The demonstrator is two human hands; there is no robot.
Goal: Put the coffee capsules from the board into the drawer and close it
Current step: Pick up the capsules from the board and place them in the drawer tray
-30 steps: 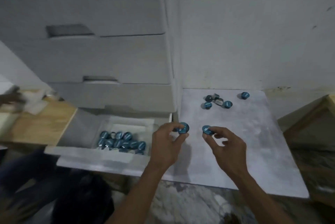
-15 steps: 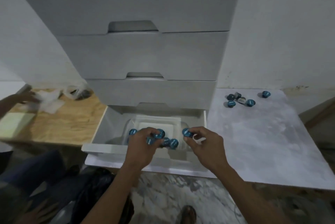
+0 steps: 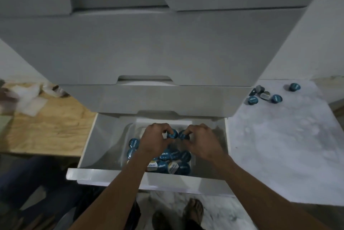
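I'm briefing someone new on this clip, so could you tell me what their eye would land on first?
Both hands meet over the open bottom drawer: the left hand and right hand each pinch a blue capsule above the pile of capsules already inside. Off to the right, a few leftover capsules still lie on the white board.

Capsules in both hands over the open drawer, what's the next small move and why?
Probably let go: the left hand and right hand each pinch a blue capsule above the pile in the open drawer, and more capsules on the board wait.
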